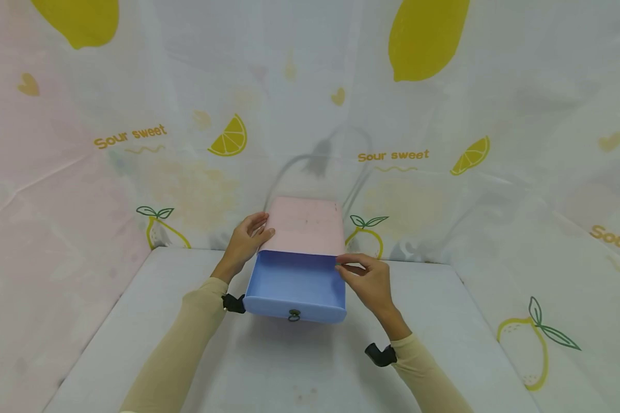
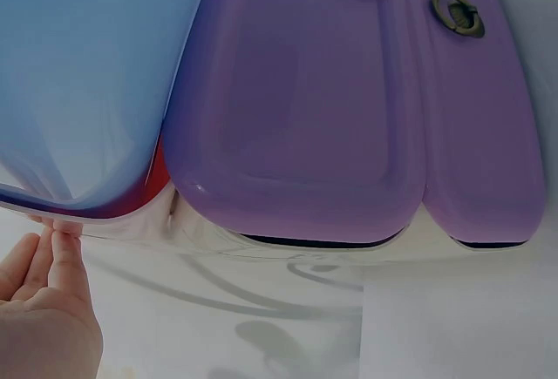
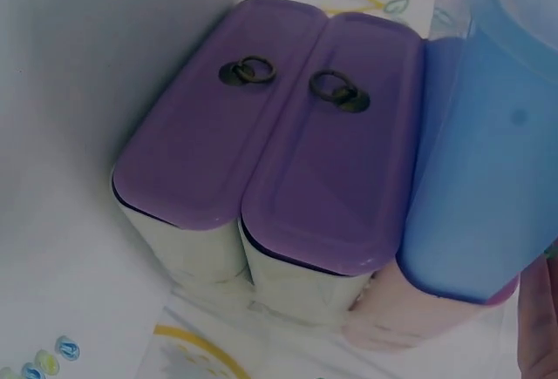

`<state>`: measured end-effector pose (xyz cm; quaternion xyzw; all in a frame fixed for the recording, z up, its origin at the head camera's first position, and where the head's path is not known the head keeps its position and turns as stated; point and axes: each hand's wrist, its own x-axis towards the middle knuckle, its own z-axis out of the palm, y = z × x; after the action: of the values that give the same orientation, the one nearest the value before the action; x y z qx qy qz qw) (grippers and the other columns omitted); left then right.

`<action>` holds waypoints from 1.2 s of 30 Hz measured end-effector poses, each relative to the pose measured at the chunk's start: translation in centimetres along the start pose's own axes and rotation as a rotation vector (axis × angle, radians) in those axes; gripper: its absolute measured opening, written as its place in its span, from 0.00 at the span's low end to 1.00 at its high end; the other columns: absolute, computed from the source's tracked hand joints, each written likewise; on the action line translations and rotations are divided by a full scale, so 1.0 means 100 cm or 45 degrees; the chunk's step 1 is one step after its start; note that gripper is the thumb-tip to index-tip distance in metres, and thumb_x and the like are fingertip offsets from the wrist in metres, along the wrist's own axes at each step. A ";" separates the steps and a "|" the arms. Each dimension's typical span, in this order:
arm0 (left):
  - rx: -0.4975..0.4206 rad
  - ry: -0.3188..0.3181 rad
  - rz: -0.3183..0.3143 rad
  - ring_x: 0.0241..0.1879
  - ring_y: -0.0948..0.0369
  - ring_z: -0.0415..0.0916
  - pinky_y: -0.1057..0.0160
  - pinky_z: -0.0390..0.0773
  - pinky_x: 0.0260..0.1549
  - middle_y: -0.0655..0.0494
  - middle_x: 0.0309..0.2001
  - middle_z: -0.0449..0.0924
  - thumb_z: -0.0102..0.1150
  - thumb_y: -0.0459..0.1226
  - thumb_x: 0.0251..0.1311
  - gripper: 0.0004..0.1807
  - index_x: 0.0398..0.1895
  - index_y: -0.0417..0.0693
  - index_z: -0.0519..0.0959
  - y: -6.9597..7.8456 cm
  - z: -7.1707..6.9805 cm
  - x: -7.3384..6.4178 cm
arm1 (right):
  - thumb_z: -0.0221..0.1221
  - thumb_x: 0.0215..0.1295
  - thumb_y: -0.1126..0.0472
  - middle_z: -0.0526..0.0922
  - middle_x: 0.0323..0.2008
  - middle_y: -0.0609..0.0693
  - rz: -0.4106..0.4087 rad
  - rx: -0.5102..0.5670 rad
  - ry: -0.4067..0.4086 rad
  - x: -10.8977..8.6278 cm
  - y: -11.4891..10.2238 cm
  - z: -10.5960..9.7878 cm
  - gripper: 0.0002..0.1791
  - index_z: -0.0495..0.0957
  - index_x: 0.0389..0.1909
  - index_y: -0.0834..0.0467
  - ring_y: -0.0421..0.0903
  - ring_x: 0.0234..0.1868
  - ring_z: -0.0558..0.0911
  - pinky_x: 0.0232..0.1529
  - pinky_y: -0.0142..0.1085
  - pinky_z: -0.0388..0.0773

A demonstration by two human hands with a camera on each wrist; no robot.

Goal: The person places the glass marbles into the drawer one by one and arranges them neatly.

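A small drawer cabinet with a pink top [image 1: 306, 226] stands at the far side of the table. Its blue drawer [image 1: 295, 279] is pulled out toward me, with nothing inside, and a ring pull [image 1: 294, 315] hangs on its front. Below sit two closed purple drawers [image 2: 296, 100], each with a metal ring. My left hand [image 1: 243, 241] rests against the cabinet's left side, its fingers fairly straight. At the drawer's right rear rim, thumb and index finger of my right hand [image 1: 368, 281] pinch the edge. Only a sliver of that hand shows in the right wrist view.
A white table [image 1: 418, 321] carries the cabinet, with a lemon-printed curtain [image 1: 310, 115] close behind and at both sides. Several small blue and yellow round shapes [image 3: 66, 349] show at the lower left of the right wrist view.
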<state>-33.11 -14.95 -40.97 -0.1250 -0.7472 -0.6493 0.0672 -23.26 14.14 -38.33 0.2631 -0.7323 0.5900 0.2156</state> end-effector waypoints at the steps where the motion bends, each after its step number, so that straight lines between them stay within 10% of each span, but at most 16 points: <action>1: 0.001 0.004 -0.001 0.71 0.51 0.57 0.56 0.61 0.69 0.44 0.71 0.61 0.62 0.38 0.64 0.36 0.72 0.36 0.59 -0.005 0.000 0.002 | 0.65 0.50 0.83 0.84 0.36 0.68 -0.003 -0.006 -0.008 0.000 0.000 0.001 0.11 0.81 0.36 0.77 0.63 0.38 0.84 0.42 0.44 0.85; 22: -0.002 0.024 0.015 0.70 0.55 0.59 0.60 0.62 0.68 0.49 0.70 0.63 0.64 0.43 0.62 0.37 0.71 0.41 0.61 -0.013 0.000 0.005 | 0.67 0.49 0.80 0.85 0.34 0.63 -0.010 -0.076 -0.239 -0.008 -0.009 0.015 0.10 0.83 0.34 0.72 0.59 0.37 0.85 0.40 0.44 0.85; 36: 0.015 -0.004 0.015 0.71 0.48 0.57 0.53 0.60 0.69 0.39 0.70 0.61 0.60 0.35 0.65 0.34 0.70 0.31 0.58 0.023 0.002 -0.012 | 0.67 0.51 0.79 0.85 0.35 0.63 0.045 -0.040 -0.601 -0.002 -0.019 0.017 0.09 0.83 0.36 0.72 0.59 0.37 0.86 0.39 0.40 0.85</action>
<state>-31.29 -14.55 -39.12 -0.1299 -0.7504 -0.6442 0.0707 -21.88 12.22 -37.36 0.3774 -0.7759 0.5046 0.0321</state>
